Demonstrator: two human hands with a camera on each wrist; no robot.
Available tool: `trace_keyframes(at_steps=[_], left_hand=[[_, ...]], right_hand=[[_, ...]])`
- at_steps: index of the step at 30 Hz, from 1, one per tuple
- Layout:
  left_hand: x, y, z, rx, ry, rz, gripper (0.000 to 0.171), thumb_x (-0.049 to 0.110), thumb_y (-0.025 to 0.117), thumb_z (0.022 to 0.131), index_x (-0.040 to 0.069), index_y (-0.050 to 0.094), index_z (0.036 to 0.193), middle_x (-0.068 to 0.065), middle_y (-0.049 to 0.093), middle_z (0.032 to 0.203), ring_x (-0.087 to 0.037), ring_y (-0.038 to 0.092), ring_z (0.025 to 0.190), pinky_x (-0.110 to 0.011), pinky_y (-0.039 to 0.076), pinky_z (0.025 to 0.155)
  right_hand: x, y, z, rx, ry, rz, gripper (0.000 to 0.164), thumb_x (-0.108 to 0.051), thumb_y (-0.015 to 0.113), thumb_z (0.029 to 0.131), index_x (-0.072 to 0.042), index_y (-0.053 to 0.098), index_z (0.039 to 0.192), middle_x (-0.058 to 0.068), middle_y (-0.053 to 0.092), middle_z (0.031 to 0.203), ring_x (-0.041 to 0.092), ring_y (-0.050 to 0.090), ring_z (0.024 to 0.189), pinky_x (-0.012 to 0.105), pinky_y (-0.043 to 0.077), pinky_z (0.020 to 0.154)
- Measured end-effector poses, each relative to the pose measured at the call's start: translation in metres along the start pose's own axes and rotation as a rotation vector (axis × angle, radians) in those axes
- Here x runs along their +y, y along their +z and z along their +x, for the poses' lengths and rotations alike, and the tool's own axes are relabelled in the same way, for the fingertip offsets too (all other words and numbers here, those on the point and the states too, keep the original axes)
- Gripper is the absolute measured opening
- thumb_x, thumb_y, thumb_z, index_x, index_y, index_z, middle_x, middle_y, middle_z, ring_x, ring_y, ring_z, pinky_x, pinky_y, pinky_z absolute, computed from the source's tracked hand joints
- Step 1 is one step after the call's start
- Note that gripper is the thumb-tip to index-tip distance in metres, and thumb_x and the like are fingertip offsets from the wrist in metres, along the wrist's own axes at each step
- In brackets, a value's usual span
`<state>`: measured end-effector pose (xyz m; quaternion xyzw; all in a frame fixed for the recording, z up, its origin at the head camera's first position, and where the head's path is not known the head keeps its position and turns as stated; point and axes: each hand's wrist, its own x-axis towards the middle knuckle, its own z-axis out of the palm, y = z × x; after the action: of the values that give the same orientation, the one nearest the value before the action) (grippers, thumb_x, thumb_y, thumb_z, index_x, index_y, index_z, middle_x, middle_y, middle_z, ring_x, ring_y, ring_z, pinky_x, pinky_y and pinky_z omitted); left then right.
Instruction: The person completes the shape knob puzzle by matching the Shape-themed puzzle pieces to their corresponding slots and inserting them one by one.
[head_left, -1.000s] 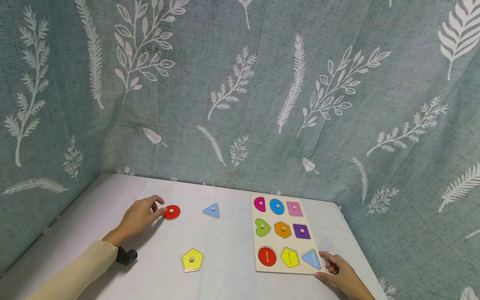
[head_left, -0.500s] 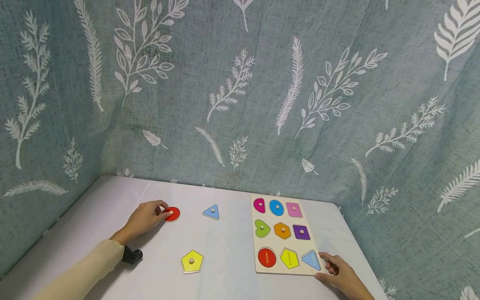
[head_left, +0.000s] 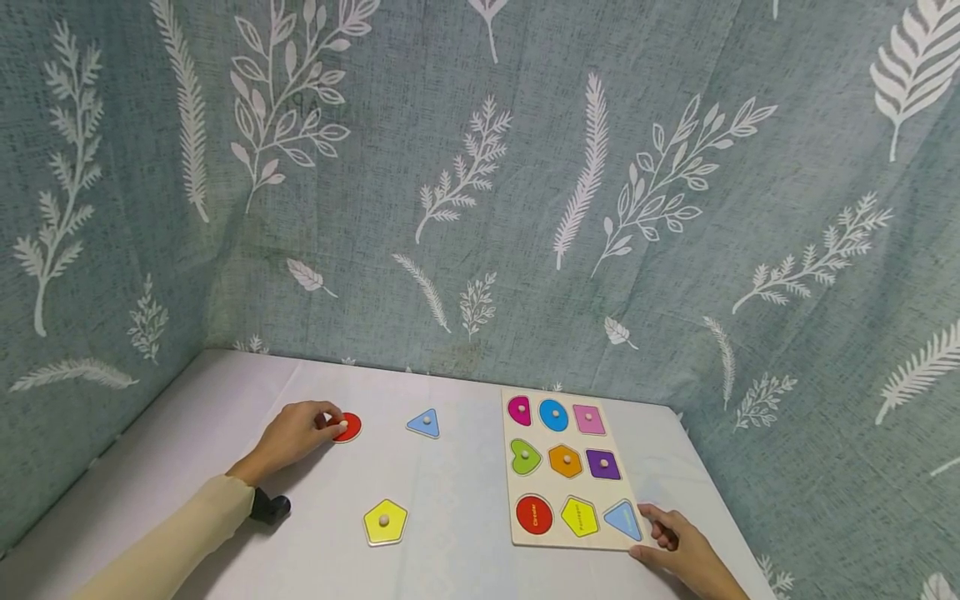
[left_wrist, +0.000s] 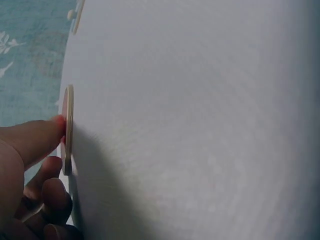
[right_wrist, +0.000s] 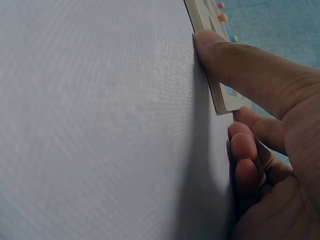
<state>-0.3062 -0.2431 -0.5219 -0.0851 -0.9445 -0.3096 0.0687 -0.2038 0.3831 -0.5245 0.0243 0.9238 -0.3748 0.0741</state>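
Note:
My left hand (head_left: 288, 435) pinches the small knob of a round red puzzle piece (head_left: 352, 426) at the table's back left. In the left wrist view this piece (left_wrist: 70, 137) shows edge-on, thumb and fingertips at its face. A blue triangle piece (head_left: 425, 423) lies to its right, and a yellow pentagon piece (head_left: 385, 523) nearer the front. At the right, a wooden shape puzzle board (head_left: 551, 485) has its front right corner held by my right hand (head_left: 686, 550). The right wrist view shows the thumb on one edge of that corner and a finger at the other.
Several knobbed pieces, among them a green heart (head_left: 525, 457) and an orange hexagon (head_left: 564, 461), fill the board's two back rows. Its front row shows printed red, yellow and blue shapes without knobs. A leaf-patterned cloth (head_left: 480, 208) hangs behind the white table (head_left: 465, 500).
My left hand has moved slightly right onto the red round piece and taken its knob between thumb and finger. The right hand and the board have stayed in place.

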Motion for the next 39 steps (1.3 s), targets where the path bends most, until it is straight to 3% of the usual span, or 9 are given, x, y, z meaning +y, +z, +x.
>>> trace_keyframes(at_steps=[5,10,16,39], left_hand=[[-0.002,0.001,-0.001,0.010,0.021,-0.013,0.015,0.017,0.079,0.090,0.006,0.076,0.100,0.002,0.059,0.077,-0.018,0.052,0.072,-0.034,0.043,0.064],[-0.004,0.001,0.001,0.006,0.058,-0.006,0.012,0.015,0.078,0.091,0.006,0.075,0.098,0.003,0.056,0.076,-0.017,0.050,0.072,-0.033,0.042,0.064],[-0.003,0.001,0.000,0.003,0.044,-0.021,0.012,0.016,0.077,0.092,0.006,0.074,0.098,0.003,0.055,0.075,-0.016,0.049,0.071,-0.032,0.041,0.062],[0.024,0.009,-0.002,0.026,0.123,-0.044,0.010,0.017,0.079,0.091,0.010,0.074,0.096,0.007,0.058,0.076,-0.012,0.050,0.070,-0.031,0.043,0.062]], right_hand=[[-0.002,0.001,0.000,-0.007,0.006,-0.021,0.071,-0.028,0.088,0.082,0.004,0.058,0.139,0.003,0.045,0.093,0.013,0.043,0.082,0.027,0.038,0.069],[-0.003,0.005,0.001,0.021,0.052,-0.057,0.076,-0.033,0.091,0.077,0.001,0.061,0.137,0.002,0.045,0.092,0.016,0.044,0.084,0.028,0.038,0.068],[-0.004,0.006,0.002,0.021,0.045,-0.069,0.074,-0.031,0.091,0.077,0.001,0.061,0.136,0.002,0.045,0.092,0.016,0.044,0.084,0.028,0.038,0.068],[0.000,0.004,0.004,0.020,0.031,-0.087,0.076,-0.035,0.091,0.076,0.001,0.061,0.136,0.002,0.045,0.091,0.015,0.044,0.083,0.027,0.038,0.068]])
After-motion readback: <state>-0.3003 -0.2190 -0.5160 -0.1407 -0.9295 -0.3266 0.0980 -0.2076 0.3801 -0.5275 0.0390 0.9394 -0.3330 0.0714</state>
